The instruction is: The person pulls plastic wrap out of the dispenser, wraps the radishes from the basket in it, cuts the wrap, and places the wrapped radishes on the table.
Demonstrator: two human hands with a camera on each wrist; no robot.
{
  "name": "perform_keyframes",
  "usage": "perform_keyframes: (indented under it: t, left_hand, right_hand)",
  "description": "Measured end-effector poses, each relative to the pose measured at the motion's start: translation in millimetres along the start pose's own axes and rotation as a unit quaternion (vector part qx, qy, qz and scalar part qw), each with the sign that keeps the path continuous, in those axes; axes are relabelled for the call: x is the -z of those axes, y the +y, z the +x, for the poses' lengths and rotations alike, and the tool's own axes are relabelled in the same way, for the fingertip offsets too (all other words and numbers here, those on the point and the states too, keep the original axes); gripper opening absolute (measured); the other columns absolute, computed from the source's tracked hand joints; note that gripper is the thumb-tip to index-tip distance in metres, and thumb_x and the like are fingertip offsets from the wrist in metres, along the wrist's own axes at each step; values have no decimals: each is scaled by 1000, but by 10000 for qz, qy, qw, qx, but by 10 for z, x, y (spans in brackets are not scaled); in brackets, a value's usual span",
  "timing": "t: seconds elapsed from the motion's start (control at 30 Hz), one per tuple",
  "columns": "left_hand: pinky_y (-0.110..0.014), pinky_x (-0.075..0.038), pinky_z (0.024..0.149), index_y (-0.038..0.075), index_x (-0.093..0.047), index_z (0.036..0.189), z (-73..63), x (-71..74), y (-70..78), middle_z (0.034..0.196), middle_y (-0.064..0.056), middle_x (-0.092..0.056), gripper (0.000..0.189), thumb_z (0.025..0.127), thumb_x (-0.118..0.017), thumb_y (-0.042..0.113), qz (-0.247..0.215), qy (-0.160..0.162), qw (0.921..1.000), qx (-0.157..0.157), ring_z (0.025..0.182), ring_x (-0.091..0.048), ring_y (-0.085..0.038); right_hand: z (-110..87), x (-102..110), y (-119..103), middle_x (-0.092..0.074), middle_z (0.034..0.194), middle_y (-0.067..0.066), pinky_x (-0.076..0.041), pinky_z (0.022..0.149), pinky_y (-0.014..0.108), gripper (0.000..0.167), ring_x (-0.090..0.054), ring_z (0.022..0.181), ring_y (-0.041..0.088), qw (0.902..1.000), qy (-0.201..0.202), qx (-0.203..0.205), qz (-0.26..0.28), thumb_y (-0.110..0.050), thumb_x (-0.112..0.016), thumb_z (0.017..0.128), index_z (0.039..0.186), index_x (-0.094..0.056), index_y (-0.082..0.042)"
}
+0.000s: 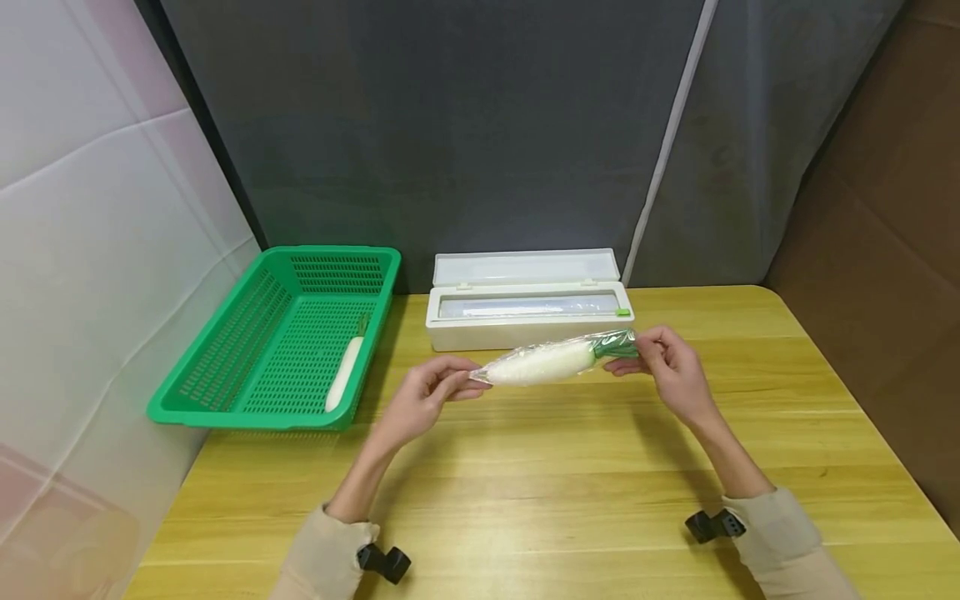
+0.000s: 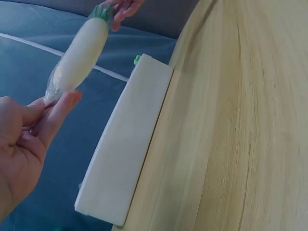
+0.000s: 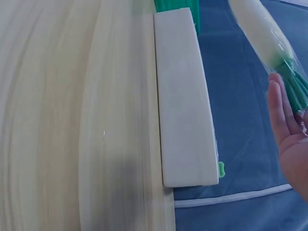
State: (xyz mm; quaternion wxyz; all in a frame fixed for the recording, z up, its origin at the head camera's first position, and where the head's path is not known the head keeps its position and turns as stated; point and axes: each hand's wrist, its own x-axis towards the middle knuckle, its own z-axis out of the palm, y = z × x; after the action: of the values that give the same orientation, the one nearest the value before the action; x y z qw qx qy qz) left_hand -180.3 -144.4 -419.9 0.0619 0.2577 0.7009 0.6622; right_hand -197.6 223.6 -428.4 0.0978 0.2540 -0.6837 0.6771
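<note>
A white radish point(image 1: 543, 363) with green tops, wrapped in clear plastic film, is held up above the table between both hands. My left hand point(image 1: 422, 402) pinches the twisted film at the root end. At the leafy end, my right hand point(image 1: 675, 375) grips the film around the green tops point(image 1: 617, 343). In the left wrist view, the film's gathered end sits between the thumb and fingers of the left hand point(image 2: 31, 139). The right wrist view has the right hand point(image 3: 293, 139) beside the green stalks, partly cut off by the frame edge.
Behind the radish stands a white cling film dispenser point(image 1: 525, 336), its lid point(image 1: 525, 267) raised and a green slider point(image 1: 622, 312) at its right end. A green basket point(image 1: 247, 420) at the left holds another white radish point(image 1: 344, 375). Everything stands on a wooden table point(image 1: 540, 483).
</note>
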Motion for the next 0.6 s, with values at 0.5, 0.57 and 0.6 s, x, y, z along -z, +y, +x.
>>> perform_keyframes:
  t: [0.5, 0.57, 0.6]
  left_hand:
    - [-37, -59, 73, 3, -58, 137, 48, -244, 7, 124, -14, -64, 48, 93, -74, 11, 1056, 106, 9938, 319, 89, -67, -21]
    - [-27, -54, 64, 8, -60, 137, 59, -284, 8, 119, -11, -67, 51, 90, -79, 15, 1476, 137, 9886, 268, 79, -63, -17]
    - [-24, -50, 60, 9, -61, 137, 66, -303, 8, 115, -9, -69, 53, 88, -80, 17, 1678, 126, 9855, 226, 73, -60, -15]
  right_hand:
    - [26, -83, -82, -74, 103, 8, -57, 84, 35, 20, -74, 87, 20, 9973, 163, -12, 722, -9, -41, 109, 107, -49, 9]
    - [32, -90, -93, -74, 103, 8, -57, 84, 35, 18, -74, 87, 19, 9972, 110, 23, 734, -8, -41, 109, 108, -50, 7]
    - [36, -94, -98, -74, 102, 8, -57, 83, 35, 17, -74, 86, 19, 9972, 90, 42, 747, -8, -41, 109, 108, -51, 6]
